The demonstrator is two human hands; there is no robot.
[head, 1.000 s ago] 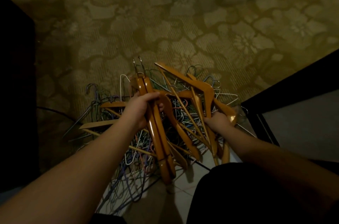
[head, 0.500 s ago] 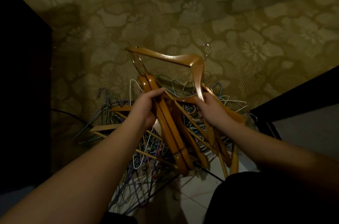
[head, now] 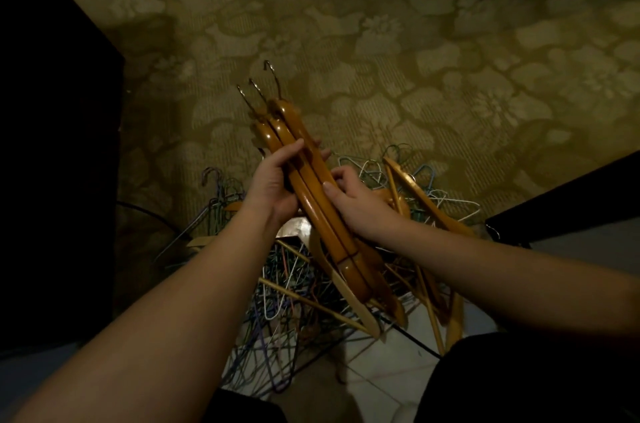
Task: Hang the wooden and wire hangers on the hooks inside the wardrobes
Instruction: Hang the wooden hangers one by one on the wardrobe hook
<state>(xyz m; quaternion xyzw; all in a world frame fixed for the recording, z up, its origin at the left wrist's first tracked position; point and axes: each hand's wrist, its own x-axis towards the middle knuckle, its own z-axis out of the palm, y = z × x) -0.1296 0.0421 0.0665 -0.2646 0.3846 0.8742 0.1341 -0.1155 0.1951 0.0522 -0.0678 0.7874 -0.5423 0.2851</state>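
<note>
While olive floral-patterned carpet (head: 398, 51) spreads open ahead between dark furniture edges, I see tangled coloured wire hangers (head: 287, 287) heaped below; my left hand (head: 273, 183) and right hand (head: 353, 200) have fingers clenched around a raised bundle of glossy wooden hangers (head: 311, 194).

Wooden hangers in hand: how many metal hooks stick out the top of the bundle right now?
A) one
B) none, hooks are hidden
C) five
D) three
D: three metal hooks fan out above the top of the bundle of wooden hangers, which the left hand grips from the left side and the right hand holds from the right.
</note>
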